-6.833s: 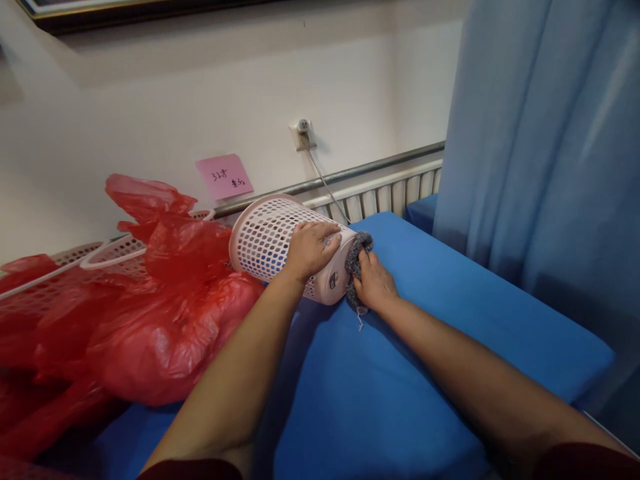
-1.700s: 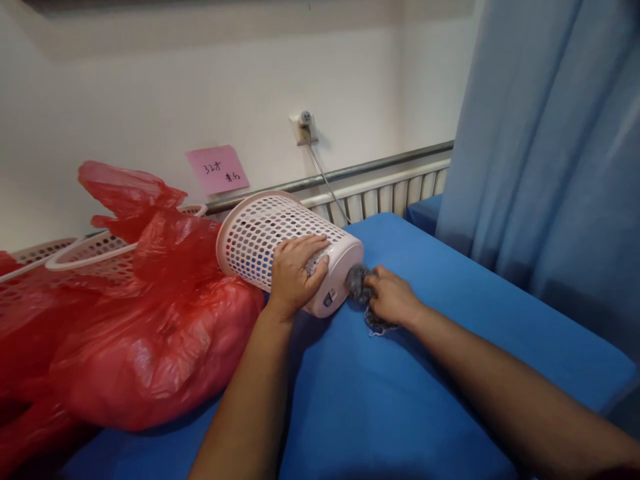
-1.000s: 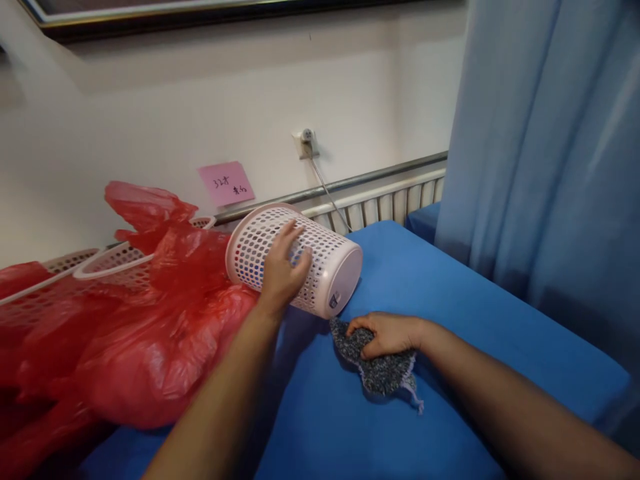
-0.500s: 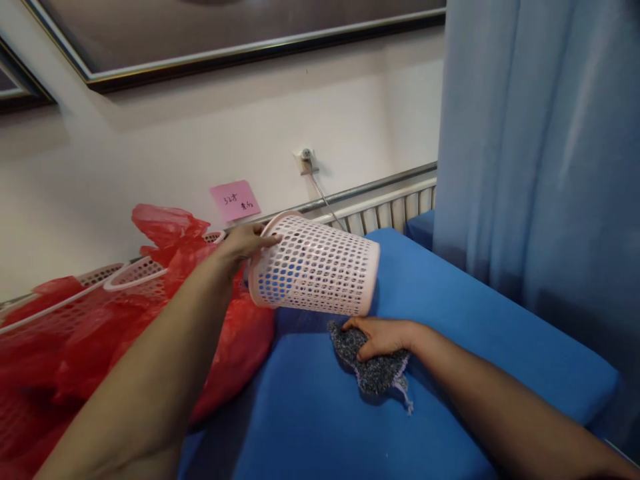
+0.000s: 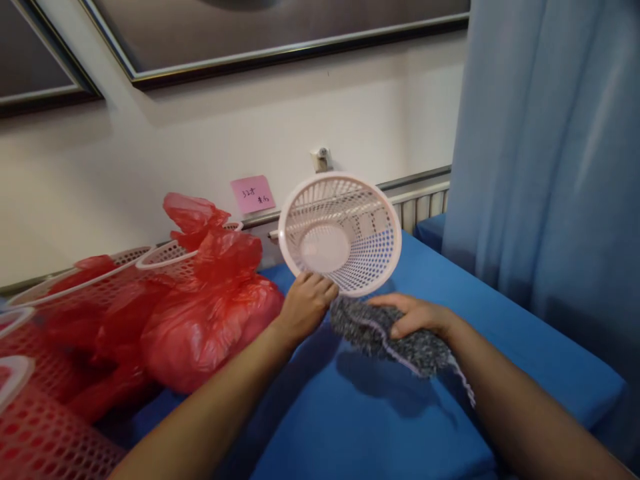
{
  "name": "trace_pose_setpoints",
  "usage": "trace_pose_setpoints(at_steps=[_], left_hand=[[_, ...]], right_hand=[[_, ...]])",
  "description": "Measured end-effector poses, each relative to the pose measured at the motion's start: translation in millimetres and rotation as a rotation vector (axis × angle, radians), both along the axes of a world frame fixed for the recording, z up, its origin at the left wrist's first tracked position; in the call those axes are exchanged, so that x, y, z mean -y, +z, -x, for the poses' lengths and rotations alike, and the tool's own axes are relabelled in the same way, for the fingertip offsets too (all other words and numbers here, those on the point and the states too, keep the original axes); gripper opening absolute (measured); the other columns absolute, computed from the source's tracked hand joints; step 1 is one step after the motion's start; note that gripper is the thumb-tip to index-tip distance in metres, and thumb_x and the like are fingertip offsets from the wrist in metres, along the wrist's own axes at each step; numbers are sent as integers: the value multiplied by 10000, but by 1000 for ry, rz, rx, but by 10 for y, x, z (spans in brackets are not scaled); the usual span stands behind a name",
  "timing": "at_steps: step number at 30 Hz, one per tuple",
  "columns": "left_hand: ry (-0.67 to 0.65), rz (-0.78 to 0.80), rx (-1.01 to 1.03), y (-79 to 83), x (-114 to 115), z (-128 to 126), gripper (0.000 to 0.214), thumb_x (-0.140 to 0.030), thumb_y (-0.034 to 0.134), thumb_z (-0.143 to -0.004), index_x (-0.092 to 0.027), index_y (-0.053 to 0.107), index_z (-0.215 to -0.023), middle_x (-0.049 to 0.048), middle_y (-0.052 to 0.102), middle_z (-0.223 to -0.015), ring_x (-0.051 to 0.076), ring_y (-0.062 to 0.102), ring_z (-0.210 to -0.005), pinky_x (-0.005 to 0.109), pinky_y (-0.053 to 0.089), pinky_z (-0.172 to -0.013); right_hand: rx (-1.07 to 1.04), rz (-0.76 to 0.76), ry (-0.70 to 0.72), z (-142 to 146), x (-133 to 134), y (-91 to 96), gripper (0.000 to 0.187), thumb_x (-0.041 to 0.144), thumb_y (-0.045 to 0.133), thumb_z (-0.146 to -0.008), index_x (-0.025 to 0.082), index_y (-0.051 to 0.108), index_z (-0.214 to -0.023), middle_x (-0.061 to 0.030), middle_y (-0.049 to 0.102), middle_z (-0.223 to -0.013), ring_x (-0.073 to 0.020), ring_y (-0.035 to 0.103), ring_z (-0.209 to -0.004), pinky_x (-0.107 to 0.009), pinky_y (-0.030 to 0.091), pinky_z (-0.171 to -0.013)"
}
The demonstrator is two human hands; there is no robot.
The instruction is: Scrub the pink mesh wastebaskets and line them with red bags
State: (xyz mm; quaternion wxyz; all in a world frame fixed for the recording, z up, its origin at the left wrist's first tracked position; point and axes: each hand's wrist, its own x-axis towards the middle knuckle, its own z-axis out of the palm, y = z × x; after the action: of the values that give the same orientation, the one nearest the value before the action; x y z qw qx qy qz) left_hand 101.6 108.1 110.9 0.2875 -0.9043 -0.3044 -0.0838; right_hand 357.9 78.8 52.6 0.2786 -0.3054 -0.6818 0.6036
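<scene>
My left hand (image 5: 306, 304) grips the lower rim of a pale pink perforated basket (image 5: 345, 233). The basket is lifted and tilted so its open mouth faces me, and its inside looks bare. My right hand (image 5: 416, 316) is closed on a grey knitted cloth (image 5: 390, 337), raised a little above the blue padded surface (image 5: 380, 413). The cloth hangs just below the basket's rim, between both hands, with a loose thread trailing to the right.
Red plastic bags (image 5: 200, 307) lie over several mesh baskets (image 5: 35, 427) at the left. A pink note (image 5: 253, 193) and a wall socket (image 5: 321, 158) are on the wall behind. A blue curtain (image 5: 550, 173) hangs at the right.
My left hand has swung the basket round from lying sideways to mouth toward me, shifting its grip to the lower rim. My right hand has lifted the cloth off the blue surface.
</scene>
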Motion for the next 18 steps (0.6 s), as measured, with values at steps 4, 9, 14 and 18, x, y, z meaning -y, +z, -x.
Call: trace_pose_setpoints(at_steps=[4, 9, 14, 18], left_hand=[[54, -4, -28, -473, 81, 121, 196, -179, 496, -973, -197, 686, -1016, 71, 739, -941, 236, 627, -855, 408, 446, -828], [-109, 47, 133, -863, 314, 272, 312, -121, 496, -965, -209, 621, -1238, 75, 704, -1251, 226, 619, -1168, 411, 419, -1020], [-161, 34, 515, -1112, 548, 476, 257, -123, 517, -909, -271, 628, -1088, 54, 744, -1066, 225, 677, -1036, 440, 487, -953], [138, 134, 1080, -1244, 492, 506, 178, -195, 590, -841, -237, 559, -1011, 86, 666, -1017, 250, 658, -981, 462, 540, -875]], right_hand=[[-116, -240, -473, -44, -102, -109, 699, 337, 623, -730, 174, 508, -1400, -98, 654, -1288, -270, 636, -1141, -420, 489, -997], [366, -566, -590, 287, -313, -469, 682, 251, 629, -736, 162, 514, -1402, -127, 556, -1362, -249, 515, -1291, -401, 375, -1129], [604, -515, -465, 462, -323, -659, 658, 260, 623, -783, 145, 503, -1419, -126, 546, -1330, -240, 538, -1247, -353, 396, -1102], [660, -476, -528, 462, -363, -729, 649, 296, 600, -828, 118, 470, -1438, -149, 524, -1317, -261, 522, -1263, -378, 396, -1102]])
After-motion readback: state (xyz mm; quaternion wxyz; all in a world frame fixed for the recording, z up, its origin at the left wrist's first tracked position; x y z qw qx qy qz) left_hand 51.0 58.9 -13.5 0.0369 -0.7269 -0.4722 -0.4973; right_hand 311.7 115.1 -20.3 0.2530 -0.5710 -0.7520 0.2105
